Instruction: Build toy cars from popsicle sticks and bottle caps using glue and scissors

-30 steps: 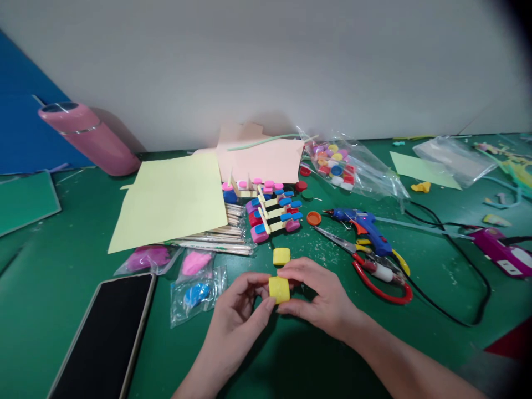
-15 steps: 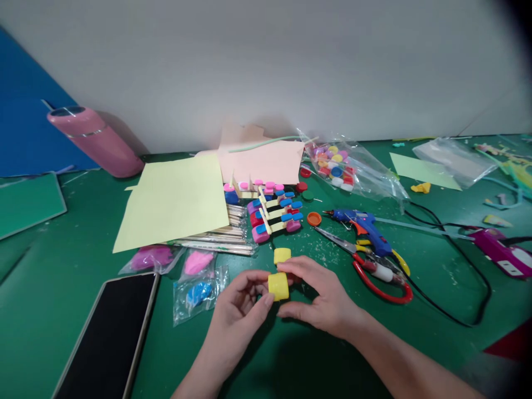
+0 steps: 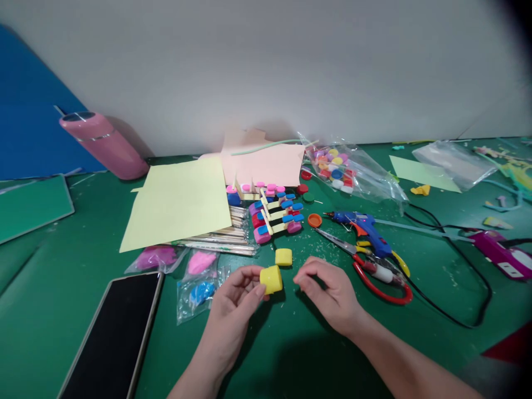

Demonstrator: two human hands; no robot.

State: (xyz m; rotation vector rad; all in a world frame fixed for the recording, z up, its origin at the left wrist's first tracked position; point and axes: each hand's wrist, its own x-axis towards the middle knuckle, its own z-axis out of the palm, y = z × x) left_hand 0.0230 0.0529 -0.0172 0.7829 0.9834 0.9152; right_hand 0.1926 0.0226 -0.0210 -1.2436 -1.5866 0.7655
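Observation:
My left hand (image 3: 240, 305) pinches a yellow rounded block (image 3: 271, 280) between thumb and fingers, just above the green table. A second yellow block (image 3: 284, 257), similar in shape, rests on the table slightly beyond it. To the right, my right hand (image 3: 326, 293) is apart from both blocks, its thumb and fingertips brought together; whether something small sits between them is hidden. Behind the blocks stand small models (image 3: 276, 213) made of pale sticks with blue and pink pieces.
Right of my hands lie scissors (image 3: 380, 277), a blue glue gun (image 3: 363, 227) and a black cord (image 3: 477, 316). A phone (image 3: 112, 338), clay packets (image 3: 202, 291), yellow paper (image 3: 178, 205) and a pink bottle (image 3: 106, 145) are on the left. A bag of caps (image 3: 336, 169) lies behind.
My right hand has drawn away to the right from the held block, and its fingers have closed together. My left hand has turned the block and shifted slightly left.

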